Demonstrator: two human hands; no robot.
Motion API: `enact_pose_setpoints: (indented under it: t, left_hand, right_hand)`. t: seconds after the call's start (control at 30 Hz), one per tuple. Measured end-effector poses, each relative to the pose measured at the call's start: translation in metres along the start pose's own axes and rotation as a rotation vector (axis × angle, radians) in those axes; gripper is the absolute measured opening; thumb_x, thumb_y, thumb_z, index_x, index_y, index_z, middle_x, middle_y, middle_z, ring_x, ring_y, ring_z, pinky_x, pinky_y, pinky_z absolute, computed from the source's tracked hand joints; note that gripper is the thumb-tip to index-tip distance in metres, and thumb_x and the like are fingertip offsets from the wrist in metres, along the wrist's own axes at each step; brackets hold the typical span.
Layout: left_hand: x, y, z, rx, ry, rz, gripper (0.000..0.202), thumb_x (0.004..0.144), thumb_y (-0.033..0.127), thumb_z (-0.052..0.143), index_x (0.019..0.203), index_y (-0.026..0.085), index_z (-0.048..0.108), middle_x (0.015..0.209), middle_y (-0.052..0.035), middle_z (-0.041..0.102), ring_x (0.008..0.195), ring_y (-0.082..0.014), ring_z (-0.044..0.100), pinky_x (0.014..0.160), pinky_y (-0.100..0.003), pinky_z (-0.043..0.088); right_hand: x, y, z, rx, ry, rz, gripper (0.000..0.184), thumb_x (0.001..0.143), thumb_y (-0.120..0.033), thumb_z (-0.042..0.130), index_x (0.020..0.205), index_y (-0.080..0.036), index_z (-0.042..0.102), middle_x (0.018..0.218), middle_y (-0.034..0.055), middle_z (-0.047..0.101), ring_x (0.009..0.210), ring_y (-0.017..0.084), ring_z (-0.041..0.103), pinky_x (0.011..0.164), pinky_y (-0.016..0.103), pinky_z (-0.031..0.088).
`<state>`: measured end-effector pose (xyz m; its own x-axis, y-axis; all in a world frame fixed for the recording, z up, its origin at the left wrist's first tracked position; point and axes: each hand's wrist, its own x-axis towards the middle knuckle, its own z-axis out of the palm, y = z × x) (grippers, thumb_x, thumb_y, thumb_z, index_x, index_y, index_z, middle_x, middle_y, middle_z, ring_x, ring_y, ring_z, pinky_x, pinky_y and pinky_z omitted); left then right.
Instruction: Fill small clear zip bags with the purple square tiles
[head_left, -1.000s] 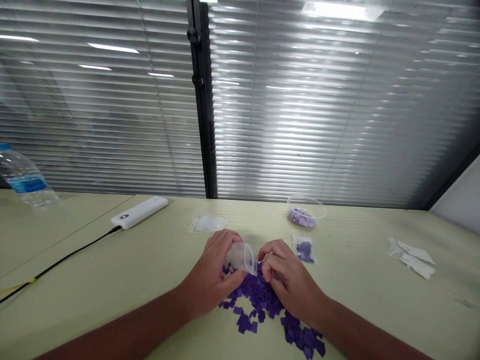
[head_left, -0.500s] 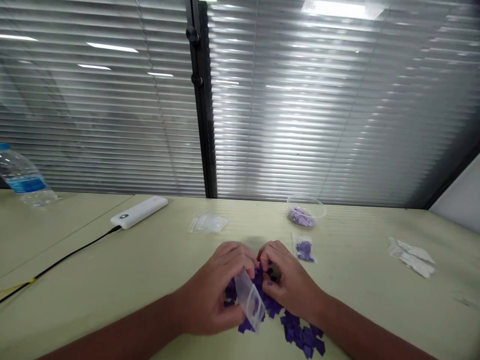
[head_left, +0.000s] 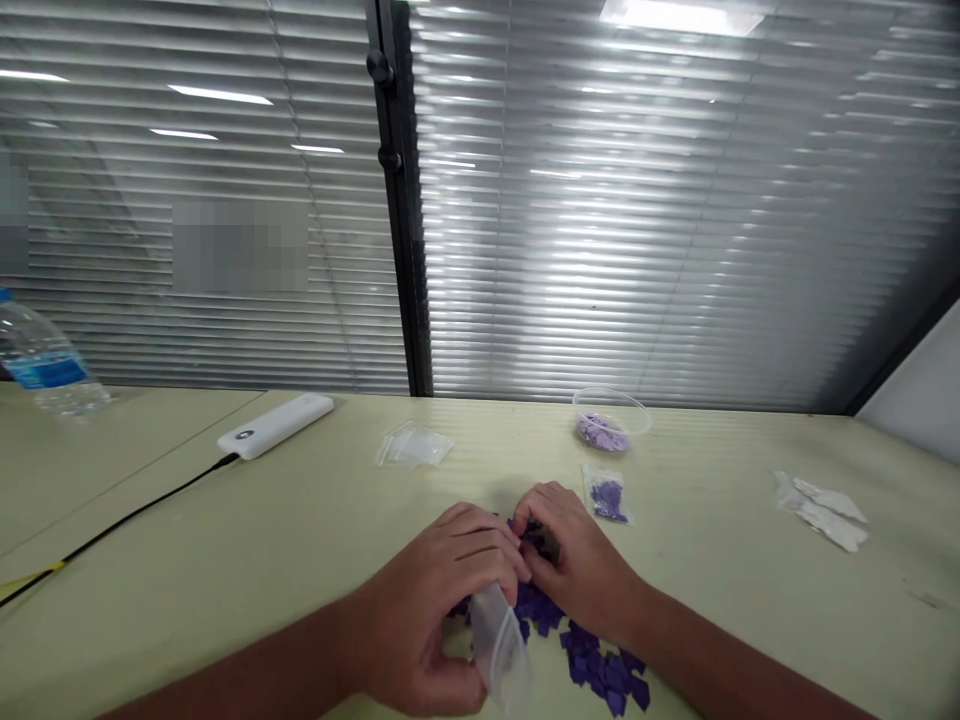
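Note:
My left hand (head_left: 435,610) is closed round a small clear plastic bag (head_left: 499,650), holding it low over the table with its mouth turned toward the purple pieces. A heap of small dark purple squares (head_left: 592,665) lies on the pale green table (head_left: 225,560) beneath and just right of both hands. My right hand (head_left: 574,565) rests on the heap with fingers curled, pinching at the squares close to my left fingertips; what it grips is hidden.
Further back lie a small bag with purple squares (head_left: 607,497), a clear round dish of lilac pieces (head_left: 610,418) and a stack of empty clear bags (head_left: 415,445). A white power bank (head_left: 275,424) with black cable sits left, a water bottle (head_left: 41,362) far left, more bags (head_left: 821,508) right.
My left hand has drawn the clear bag nearer to me and lower, tipping it downward. My right hand has stayed on the purple heap, its fingers curling tighter.

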<state>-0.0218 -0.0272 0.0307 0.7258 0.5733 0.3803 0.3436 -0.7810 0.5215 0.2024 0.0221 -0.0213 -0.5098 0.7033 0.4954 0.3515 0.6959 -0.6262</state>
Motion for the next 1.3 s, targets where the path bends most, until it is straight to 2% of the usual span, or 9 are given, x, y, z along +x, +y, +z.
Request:
enact_pose_setpoints:
  t: [0.13,0.33,0.43,0.5,0.63,0.8,1.0,1.17,1.3]
  left_hand:
    - [0.001,-0.005,0.003,0.013,0.079,-0.066,0.035,0.073,0.013,0.067,0.104,0.027,0.060,0.105,-0.0051,0.070,0.103,-0.0285,0.064,0.099,-0.044,0.049]
    - [0.003,-0.027,0.010,-0.003,0.403,-0.414,0.034,0.088,0.018,0.056,0.121,0.025,0.056,0.120,-0.0072,0.061,0.113,-0.0284,0.059,0.096,-0.041,0.051]
    - [0.001,-0.036,0.011,-0.099,0.436,-0.543,0.032,0.098,0.030,0.054,0.130,0.026,0.051,0.119,-0.0069,0.062,0.109,-0.0283,0.062,0.085,-0.038,0.055]
    - [-0.001,-0.038,0.011,-0.111,0.457,-0.550,0.033,0.098,0.030,0.053,0.132,0.027,0.051,0.121,-0.0070,0.062,0.114,-0.0290,0.061,0.089,-0.039,0.055]
    - [0.000,-0.038,0.008,-0.090,0.434,-0.486,0.033,0.097,0.024,0.049,0.128,0.027,0.057,0.127,-0.0065,0.062,0.123,-0.0291,0.057,0.106,-0.044,0.048]
    - [0.000,-0.037,0.007,-0.223,0.417,-0.582,0.030,0.098,0.030,0.050,0.126,0.028,0.061,0.131,-0.0070,0.063,0.126,-0.0302,0.058,0.110,-0.047,0.047]
    - [-0.002,-0.039,0.012,-0.422,0.286,-0.591,0.034,0.101,0.039,0.054,0.133,0.030,0.059,0.111,-0.0040,0.064,0.105,-0.0247,0.065,0.093,-0.039,0.055]
    - [-0.002,-0.037,0.011,-0.448,0.295,-0.582,0.036,0.100,0.043,0.060,0.133,0.030,0.057,0.109,-0.0032,0.061,0.100,-0.0233,0.063,0.086,-0.036,0.055]
    - [-0.002,-0.034,0.008,-0.444,0.225,-0.574,0.046,0.099,0.050,0.064,0.137,0.028,0.053,0.094,-0.0004,0.059,0.088,-0.0214,0.059,0.082,-0.035,0.052]
  right_hand:
    - [0.000,0.001,-0.002,-0.063,0.045,0.066,0.027,0.075,0.003,0.055,0.088,-0.022,0.057,0.089,0.0004,0.062,0.090,0.022,0.055,0.082,0.036,0.040]
    - [-0.001,0.000,-0.004,-0.174,0.068,0.283,0.012,0.088,-0.012,0.061,0.090,-0.023,0.067,0.070,-0.0024,0.059,0.070,0.020,0.056,0.070,0.033,0.038]
    - [0.000,-0.001,-0.005,-0.142,0.018,0.246,0.013,0.100,-0.029,0.061,0.095,-0.024,0.072,0.076,0.0003,0.067,0.075,0.021,0.062,0.074,0.035,0.043]
    - [0.001,-0.002,-0.009,-0.111,-0.021,0.198,0.015,0.101,-0.034,0.063,0.099,-0.025,0.074,0.081,0.0016,0.070,0.080,0.022,0.064,0.078,0.037,0.046]
    - [0.003,-0.002,-0.025,-0.033,-0.176,0.066,0.020,0.094,-0.043,0.076,0.107,-0.028,0.078,0.086,0.0020,0.069,0.084,0.022,0.066,0.078,0.035,0.051]
    - [0.002,0.003,-0.034,-0.073,-0.292,-0.045,0.054,0.075,-0.047,0.092,0.124,-0.033,0.075,0.094,0.0022,0.066,0.091,0.025,0.064,0.078,0.034,0.054]
    - [0.002,0.009,-0.017,-0.072,-0.179,0.029,0.015,0.084,-0.028,0.085,0.095,-0.025,0.076,0.075,-0.0018,0.063,0.076,0.020,0.062,0.079,0.035,0.048]
    - [0.005,0.004,-0.020,-0.032,-0.159,0.124,0.011,0.086,-0.023,0.081,0.079,-0.023,0.072,0.072,-0.0014,0.064,0.073,0.019,0.060,0.073,0.032,0.045]
    - [0.006,0.006,-0.022,0.176,-0.181,0.265,0.016,0.092,-0.029,0.075,0.078,-0.021,0.071,0.073,-0.0011,0.064,0.069,0.016,0.056,0.065,0.028,0.042]
